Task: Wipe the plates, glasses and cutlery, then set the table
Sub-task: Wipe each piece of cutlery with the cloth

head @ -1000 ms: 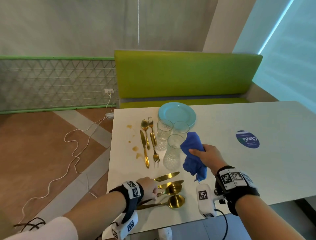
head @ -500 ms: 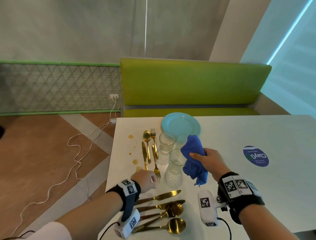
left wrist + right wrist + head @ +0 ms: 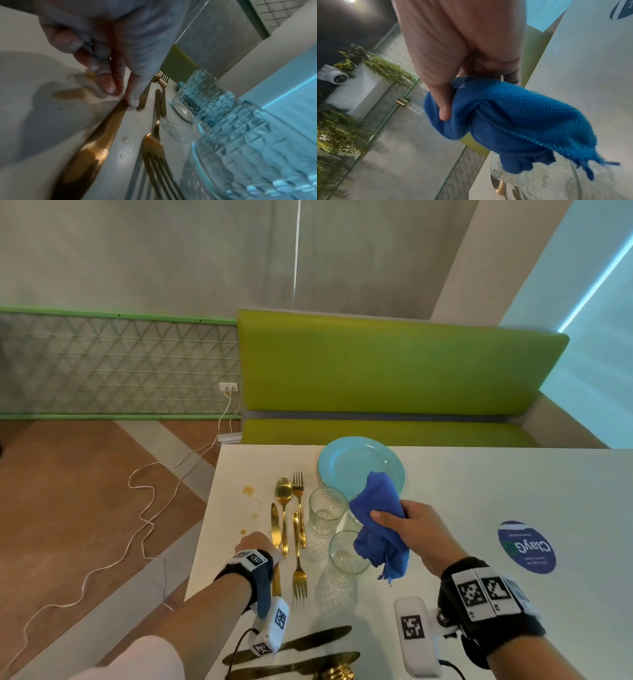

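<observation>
Head view: left hand point(image 3: 257, 543) down on the white table point(image 3: 479, 491) at the far-left cutlery group, fingertips point(image 3: 132, 101) pinching the handle of a gold knife point(image 3: 275, 529) that lies flat, blade toward the near side in the left wrist view. Probably going for a pickup so it can get wiped. Right hand point(image 3: 416, 529) held up over the glasses, fist wrapped round a bunched blue cloth point(image 3: 378, 525), loose ends dangling, likely kept raised and ready to meet the knife. Beside the knife: gold spoon point(image 3: 283, 494), two gold forks, one far point(image 3: 299, 491) and one nearer point(image 3: 299, 577), all lying parallel. Just right of those, three clear patterned glasses, the far-left glass point(image 3: 326, 513) and the near glass point(image 3: 347, 553) upright and looking empty, the third mostly hidden behind the cloth so no call on that one. Teal plate point(image 3: 356, 463) at the far edge, nothing on it. Brownish spill spots point(image 3: 248, 491) left of the cutlery. More gold knives point(image 3: 308, 642) near the bottom edge, apart from the rest, maybe already wiped, can't confirm.
</observation>
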Demonstrator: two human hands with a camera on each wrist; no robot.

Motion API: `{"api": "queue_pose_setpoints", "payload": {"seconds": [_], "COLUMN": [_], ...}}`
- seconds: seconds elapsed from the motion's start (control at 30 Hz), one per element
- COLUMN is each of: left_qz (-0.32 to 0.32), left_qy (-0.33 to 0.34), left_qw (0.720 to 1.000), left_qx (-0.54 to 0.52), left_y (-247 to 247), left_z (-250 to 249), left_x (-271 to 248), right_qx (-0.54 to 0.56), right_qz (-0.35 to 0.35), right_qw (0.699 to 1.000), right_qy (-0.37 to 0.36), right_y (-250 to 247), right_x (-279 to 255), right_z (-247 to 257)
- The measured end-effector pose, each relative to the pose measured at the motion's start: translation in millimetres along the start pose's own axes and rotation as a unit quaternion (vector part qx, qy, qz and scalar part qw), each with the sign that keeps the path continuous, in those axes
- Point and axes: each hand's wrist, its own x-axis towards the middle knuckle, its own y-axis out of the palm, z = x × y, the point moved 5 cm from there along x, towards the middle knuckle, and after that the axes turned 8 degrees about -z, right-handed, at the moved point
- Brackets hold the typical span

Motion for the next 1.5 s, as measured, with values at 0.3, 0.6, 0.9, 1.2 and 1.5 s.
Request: {"api": "queue_pose_setpoints", "payload": {"seconds": [0.3,0.6,0.9,1.2,1.5], "left_qz": [0.014,0.041,0.058,-0.057,-0.025], "left_qy": [-0.037,-0.026,0.059,0.034,0.027], "left_qw": [0.999,0.996,0.990,0.994,0.996], "left_qx": [-0.008,0.079,0.116,0.085,0.084], "left_y": [5.7,65.7,-12.6,-21.0,-15.8], "left_z": [-2.5,-4.8,-7.1,-10.9,6.9], "left_x": [3.4,71.5,-41.4,-48.0,-29.5], "right_qx": [0.006,0.007,0.016,0.012,0.017], "right_qz": [0.002,0.010,0.006,-0.006,-0.007], "right_qw": [1.000,1.000,0.999,0.999,0.999], "right_qy": [0.014,0.026,0.036,0.046,0.040], "right_y": [3.1,9.7,3.0,-3.8,0.5], "right_x": [9.0,0.3,-15.5,-23.6,-20.5], "right_z": [-5.8,-6.3,-15.3,-27.4,-25.3]}}
